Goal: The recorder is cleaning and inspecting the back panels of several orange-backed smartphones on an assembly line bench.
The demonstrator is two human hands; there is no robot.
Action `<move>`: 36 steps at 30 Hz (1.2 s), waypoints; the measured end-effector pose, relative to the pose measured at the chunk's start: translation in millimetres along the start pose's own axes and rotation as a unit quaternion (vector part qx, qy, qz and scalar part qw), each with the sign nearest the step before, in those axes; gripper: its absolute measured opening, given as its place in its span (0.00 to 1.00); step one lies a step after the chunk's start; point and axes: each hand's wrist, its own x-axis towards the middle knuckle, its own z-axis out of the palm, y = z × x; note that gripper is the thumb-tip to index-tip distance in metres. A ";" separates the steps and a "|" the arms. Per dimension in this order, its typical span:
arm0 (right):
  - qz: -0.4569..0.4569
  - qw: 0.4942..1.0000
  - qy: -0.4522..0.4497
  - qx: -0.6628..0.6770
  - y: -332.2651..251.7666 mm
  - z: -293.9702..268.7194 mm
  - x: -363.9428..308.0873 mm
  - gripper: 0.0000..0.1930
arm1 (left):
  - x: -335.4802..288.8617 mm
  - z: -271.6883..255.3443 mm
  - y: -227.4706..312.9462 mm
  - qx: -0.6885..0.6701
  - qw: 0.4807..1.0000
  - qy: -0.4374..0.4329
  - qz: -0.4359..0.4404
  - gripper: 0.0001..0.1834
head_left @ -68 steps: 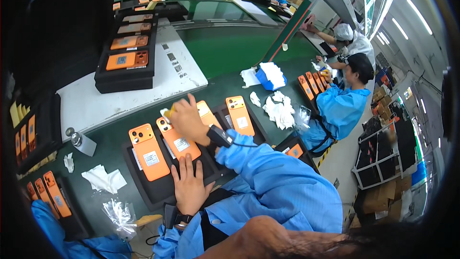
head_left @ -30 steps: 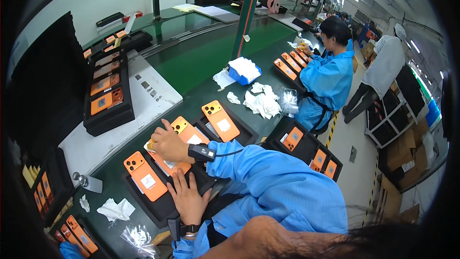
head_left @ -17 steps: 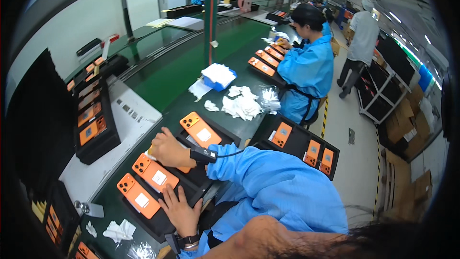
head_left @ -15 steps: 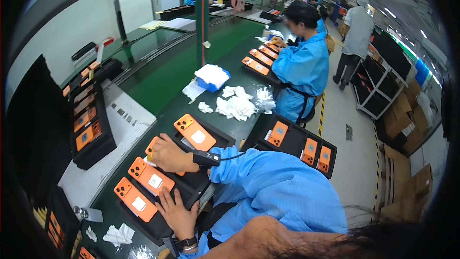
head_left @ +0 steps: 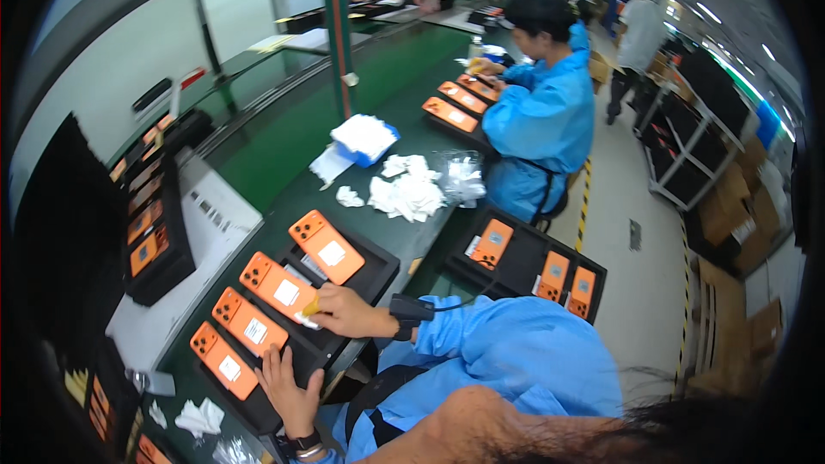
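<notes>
Several orange phones lie backs up, each with a white label, in a black tray on the green bench. My right hand is closed on a crumpled white wipe, pressed to the lower end of one orange phone. Something yellow shows at its fingertips. Fingers spread, my left hand rests by the lower end of the neighbouring orange phone and the tray. On either side lie another orange phone and a nearer orange phone.
Crumpled white wipes and a blue box of wipes stand beyond the tray. At right is another black tray with orange phones. A co-worker in blue handles phones farther along. A small bottle stands at the left.
My right hand has slid with the wipe from the camera end of the phone to its lower end. My left hand stays beside the neighbouring phone. The whole view has shifted slightly.
</notes>
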 end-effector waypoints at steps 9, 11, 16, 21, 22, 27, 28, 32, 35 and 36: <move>0.006 0.999 -0.028 0.017 -11.0 -11.2 -0.3 0.08 | -32.2 -3.7 -85.9 0.050 0.945 0.224 -0.231 0.27; -0.004 0.999 -0.035 0.019 -8.6 -12.2 0.2 0.07 | -39.6 -0.9 -91.8 0.072 0.931 0.224 -0.279 0.30; -0.056 0.998 -0.037 0.003 -4.0 -6.5 3.5 0.06 | -36.0 -6.3 -84.8 -0.027 0.940 0.156 -0.301 0.41; 0.000 0.999 -0.053 0.014 -6.9 -23.7 5.8 0.06 | -26.8 -24.5 -71.8 -0.044 0.936 0.168 -0.307 0.40; 0.013 0.998 -0.062 0.013 -4.5 -27.3 7.2 0.06 | -29.4 -23.0 -69.7 -0.042 0.935 0.176 -0.305 0.40; 0.089 0.989 -0.113 0.038 -1.7 -27.8 14.8 0.05 | -32.6 -39.4 -55.5 -0.071 0.925 0.114 -0.356 0.38; 0.100 0.987 -0.121 0.039 -2.6 -24.7 18.9 0.06 | -33.2 -35.8 -52.3 -0.076 0.921 0.113 -0.365 0.38; 0.027 0.989 -0.142 -0.034 -31.6 -0.6 62.1 0.07 | -33.6 -24.3 -35.6 -0.017 0.957 0.192 -0.217 0.34; -0.154 0.972 -0.165 -0.064 -53.4 50.2 101.5 0.07 | -37.0 -19.1 -41.3 -0.064 0.980 0.118 -0.149 0.29; -0.190 0.963 -0.177 -0.073 -56.9 71.1 112.0 0.08 | -37.4 -19.3 -43.5 -0.073 0.979 0.118 -0.146 0.29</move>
